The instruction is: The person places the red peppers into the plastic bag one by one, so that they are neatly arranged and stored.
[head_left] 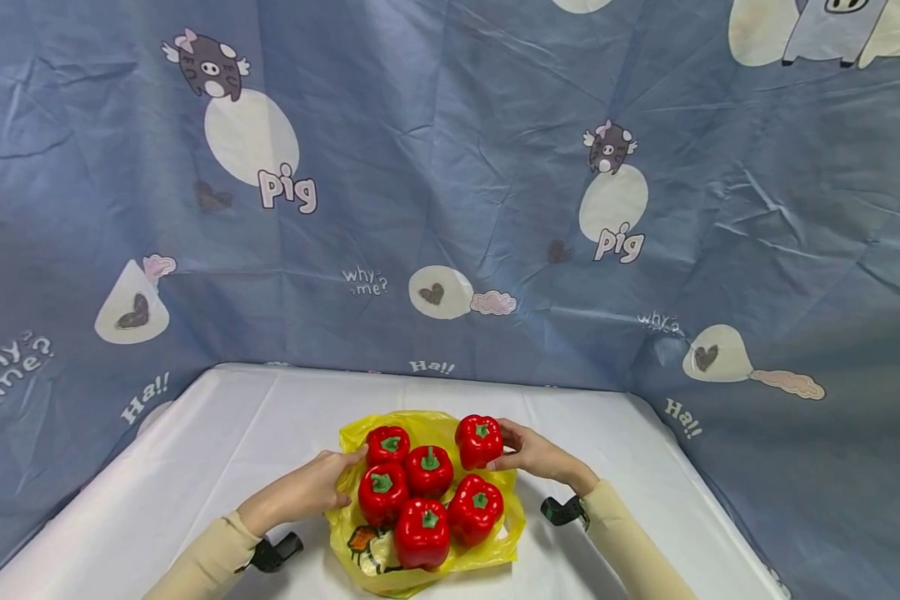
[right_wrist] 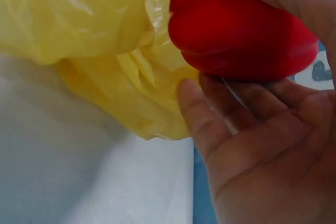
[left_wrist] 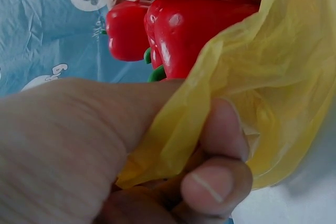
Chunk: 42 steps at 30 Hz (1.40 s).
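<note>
A yellow plastic bag [head_left: 438, 423] lies spread on the table, several red bell peppers [head_left: 422, 533] with green stems on it. My left hand [head_left: 303, 490] is at the bag's left side; in the left wrist view, its thumb and fingers pinch the yellow film [left_wrist: 278, 72]. At the bag's far right, my right hand [head_left: 538, 456] grips another red bell pepper [head_left: 479, 442]. The right wrist view has this pepper [right_wrist: 241, 30] between the thumb above and the fingers below. Its stem is hidden there.
The bag rests on a white-covered table [head_left: 270, 417]. A blue printed cloth [head_left: 435, 208] hangs behind the table and along its sides. Black wrist cameras [head_left: 562, 510] sit at both wrists. An orange and black print [head_left: 363, 542] shows on the bag's near left.
</note>
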Available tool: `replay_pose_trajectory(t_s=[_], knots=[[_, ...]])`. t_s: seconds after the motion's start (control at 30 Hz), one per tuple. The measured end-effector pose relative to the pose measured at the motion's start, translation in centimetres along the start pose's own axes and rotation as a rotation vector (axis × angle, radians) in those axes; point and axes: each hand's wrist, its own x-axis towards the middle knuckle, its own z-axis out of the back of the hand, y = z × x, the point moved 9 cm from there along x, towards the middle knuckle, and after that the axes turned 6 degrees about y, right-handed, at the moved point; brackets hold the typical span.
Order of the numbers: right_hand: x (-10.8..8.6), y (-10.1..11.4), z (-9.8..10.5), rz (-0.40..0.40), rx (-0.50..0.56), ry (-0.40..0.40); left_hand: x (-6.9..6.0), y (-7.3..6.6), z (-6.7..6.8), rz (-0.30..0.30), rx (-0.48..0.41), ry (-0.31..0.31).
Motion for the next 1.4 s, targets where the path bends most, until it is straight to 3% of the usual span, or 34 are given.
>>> replay_pose_trajectory(t_s=[0.37,0.73,1.07,1.4], knots=[[-0.2,-0.6,-0.3,-0.022,-0.03,0.015,0.1,0.0,-0.1,-0.007,-0.004,0.007],[0.3,-1.4,-1.5,0.005,-0.007,0.095,-0.1,0.1,-0.4,-0.01,-0.015,0.012],[0.7,-1.0,-1.2,0.053,0.0,0.043,0.0,0.2,0.0,0.026,0.012,0.005],[0.3,-1.0,-0.8,0.002,-0.143,0.0,0.1,0.3,0.0,0.048,-0.006,0.001]])
